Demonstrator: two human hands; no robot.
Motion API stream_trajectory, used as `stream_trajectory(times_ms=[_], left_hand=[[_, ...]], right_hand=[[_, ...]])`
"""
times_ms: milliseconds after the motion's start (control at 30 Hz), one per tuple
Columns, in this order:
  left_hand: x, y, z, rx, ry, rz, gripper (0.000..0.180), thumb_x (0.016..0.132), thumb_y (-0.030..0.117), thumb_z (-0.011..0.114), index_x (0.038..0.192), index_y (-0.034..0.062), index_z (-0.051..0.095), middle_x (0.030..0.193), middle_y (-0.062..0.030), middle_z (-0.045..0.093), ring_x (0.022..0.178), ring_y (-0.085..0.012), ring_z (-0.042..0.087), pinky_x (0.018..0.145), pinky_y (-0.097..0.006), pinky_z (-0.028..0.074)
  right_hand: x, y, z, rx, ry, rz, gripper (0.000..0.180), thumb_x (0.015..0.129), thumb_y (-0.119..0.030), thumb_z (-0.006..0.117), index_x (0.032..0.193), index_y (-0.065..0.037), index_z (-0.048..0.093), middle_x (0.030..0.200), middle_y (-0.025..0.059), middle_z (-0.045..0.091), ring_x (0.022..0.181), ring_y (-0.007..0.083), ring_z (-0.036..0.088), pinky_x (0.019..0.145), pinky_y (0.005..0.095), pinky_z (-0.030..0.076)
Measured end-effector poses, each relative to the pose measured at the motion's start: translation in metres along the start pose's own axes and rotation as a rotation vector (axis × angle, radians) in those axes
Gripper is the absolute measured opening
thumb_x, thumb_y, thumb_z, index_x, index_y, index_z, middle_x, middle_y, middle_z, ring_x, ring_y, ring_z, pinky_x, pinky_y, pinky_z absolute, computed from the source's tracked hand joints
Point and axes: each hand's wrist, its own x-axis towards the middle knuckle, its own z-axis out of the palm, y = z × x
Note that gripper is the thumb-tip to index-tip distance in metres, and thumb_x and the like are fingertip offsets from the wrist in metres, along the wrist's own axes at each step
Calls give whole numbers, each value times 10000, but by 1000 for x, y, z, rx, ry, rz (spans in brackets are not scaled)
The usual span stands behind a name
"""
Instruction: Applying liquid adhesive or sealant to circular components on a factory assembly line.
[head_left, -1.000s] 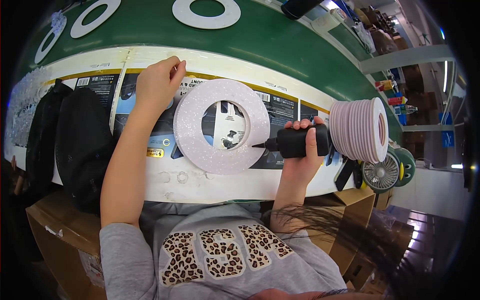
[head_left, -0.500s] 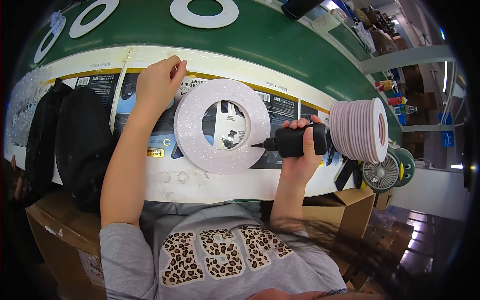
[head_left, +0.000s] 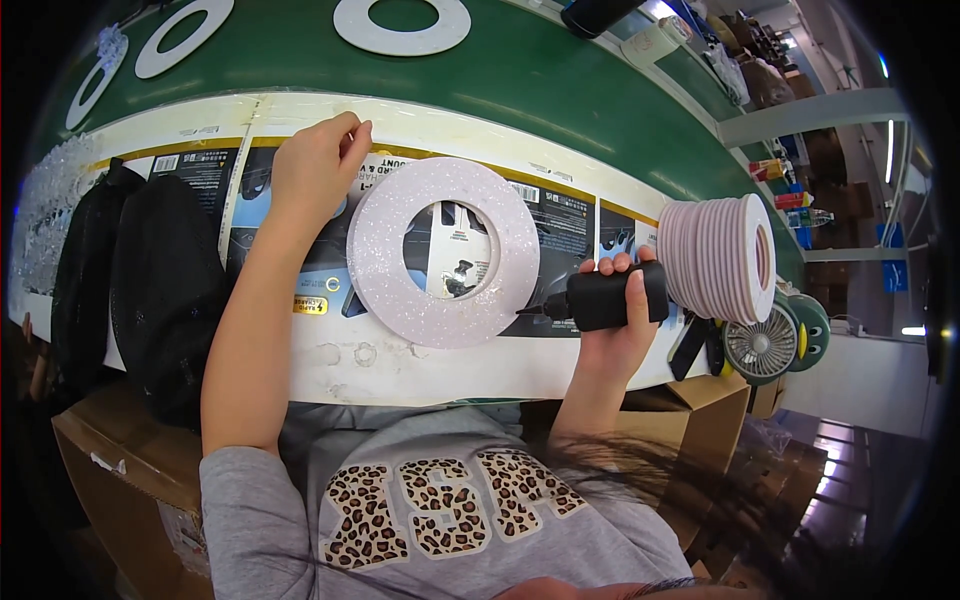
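My right hand (head_left: 620,320) is wrapped around a black squeeze bottle (head_left: 605,297), which lies nearly level with its thin nozzle pointing left. The nozzle tip is at the lower right part of a white glittery flat ring (head_left: 375,260); whether it touches is too fine to tell. The ring lies on printed card, and a second edge at its left suggests another ring beneath. Beyond the ring's upper left, my left hand (head_left: 318,165) rests with its fingers curled in and thumb close to them. Nothing shows in it.
At the right stands a stack of similar rings (head_left: 705,258) on its side, next to a small green fan (head_left: 762,345). Black cloth sleeves (head_left: 165,290) and clear wrapping (head_left: 50,220) lie left. More rings (head_left: 402,45) lie on the green belt (head_left: 270,70) behind. Cardboard boxes (head_left: 130,470) stand below.
My right hand and the bottle have moved slightly right and down, the nozzle tip following the ring downward. The rings on the green belt have shifted a little left. My left hand stays nearly still.
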Motion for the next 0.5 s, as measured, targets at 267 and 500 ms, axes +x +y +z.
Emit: stream_trajectory(times_ms=[267, 500], left_hand=[[0, -1, -1, 5, 3, 9, 250, 909, 240, 555, 793, 37, 642, 646, -107, 637, 552, -277, 604, 540, -360, 468], [0, 0, -1, -4, -8, -5, 256, 911, 244, 551, 795, 37, 645, 644, -106, 635, 554, -283, 603, 540, -368, 465]], right_hand=[[-8, 2, -3, -133, -74, -24, 331, 923, -100, 567, 1219, -32, 436, 953, 109, 543, 927, 217, 525, 935, 464, 434], [-8, 2, 0, -154, -69, -30, 322, 925, -92, 562, 1215, -24, 439, 936, 112, 556, 920, 217, 530, 934, 469, 435]])
